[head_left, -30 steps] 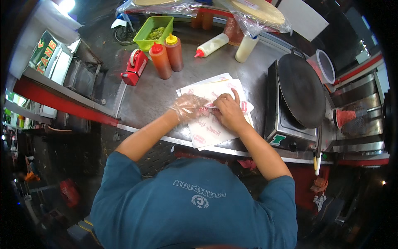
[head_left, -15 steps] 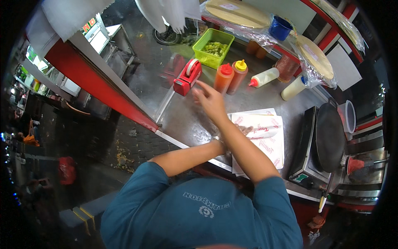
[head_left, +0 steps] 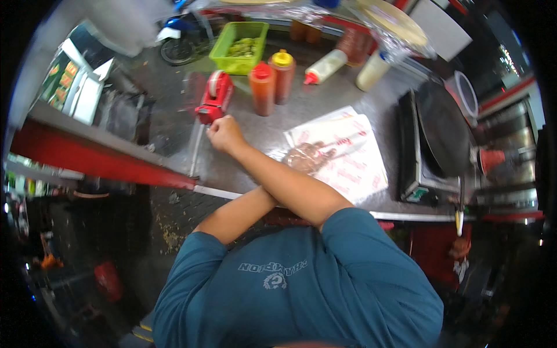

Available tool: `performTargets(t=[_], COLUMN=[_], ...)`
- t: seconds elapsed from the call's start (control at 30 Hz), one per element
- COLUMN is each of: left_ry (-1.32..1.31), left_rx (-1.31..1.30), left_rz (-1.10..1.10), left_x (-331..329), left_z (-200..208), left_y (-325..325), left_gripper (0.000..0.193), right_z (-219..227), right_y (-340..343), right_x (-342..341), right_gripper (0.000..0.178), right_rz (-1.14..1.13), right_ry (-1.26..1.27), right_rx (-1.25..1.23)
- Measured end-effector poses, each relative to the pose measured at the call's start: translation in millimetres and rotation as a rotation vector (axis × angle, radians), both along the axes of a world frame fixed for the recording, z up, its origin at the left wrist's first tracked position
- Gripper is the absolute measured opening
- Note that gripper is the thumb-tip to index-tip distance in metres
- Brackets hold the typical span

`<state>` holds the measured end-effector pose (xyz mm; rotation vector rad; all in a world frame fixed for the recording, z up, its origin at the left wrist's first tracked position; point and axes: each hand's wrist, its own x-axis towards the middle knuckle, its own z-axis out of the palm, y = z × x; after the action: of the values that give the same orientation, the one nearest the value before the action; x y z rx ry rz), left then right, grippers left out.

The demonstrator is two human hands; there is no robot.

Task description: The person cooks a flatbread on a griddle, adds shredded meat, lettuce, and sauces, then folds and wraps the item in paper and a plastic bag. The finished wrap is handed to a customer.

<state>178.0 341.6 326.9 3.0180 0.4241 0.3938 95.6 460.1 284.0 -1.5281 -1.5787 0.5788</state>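
Note:
My forearms cross, the right one over the left. My right hand (head_left: 226, 133) is closed at the front end of a red tape dispenser (head_left: 214, 98) that carries a pale roll of tape. Its fingertips are pinched together, and whatever is between them is hidden. My left hand (head_left: 304, 158) wears a clear plastic glove and comes out beyond the right forearm. It presses on a folded part of the white wrapping paper (head_left: 354, 168), printed in red, which lies on a stack of sheets. Whether anything lies inside the fold cannot be seen.
Behind the dispenser stand a green basket (head_left: 255, 32) of chopped greens, a red-capped sauce bottle (head_left: 262, 90) and a yellow-capped one (head_left: 282, 78). A white squeeze bottle (head_left: 328, 66) lies on its side. A black round griddle (head_left: 444, 127) sits on a stove at the right.
My right hand has come down to the dispenser's front end and its fingers have closed. The view has swung, so the counter appears shifted. My left hand stays on the paper.

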Motion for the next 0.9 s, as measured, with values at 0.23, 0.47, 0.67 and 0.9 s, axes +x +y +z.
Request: performTargets(t=[0.23, 0.47, 0.67, 0.9], left_ry=[-0.059, -0.309, -0.472, -0.952], left_rx=[-0.606, -0.764, -0.516, -0.804], left_rz=[0.192, 0.457, 0.372, 0.134], left_x=[9, 22, 13, 47], left_z=[-10, 2, 41, 73], left_y=[-1, -17, -69, -62], left_gripper=[0.05, 0.076, 0.069, 0.073], right_z=[119, 102, 86, 85], right_y=[-160, -224, -251, -231], right_x=[207, 267, 249, 289], right_gripper=[0.031, 0.062, 0.041, 0.068], right_rz=[-0.369, -0.448, -0.165, 0.213], right_ry=[0.189, -0.127, 0.779, 0.807], right_rx=[-0.115, -0.656, 0.001, -0.242])
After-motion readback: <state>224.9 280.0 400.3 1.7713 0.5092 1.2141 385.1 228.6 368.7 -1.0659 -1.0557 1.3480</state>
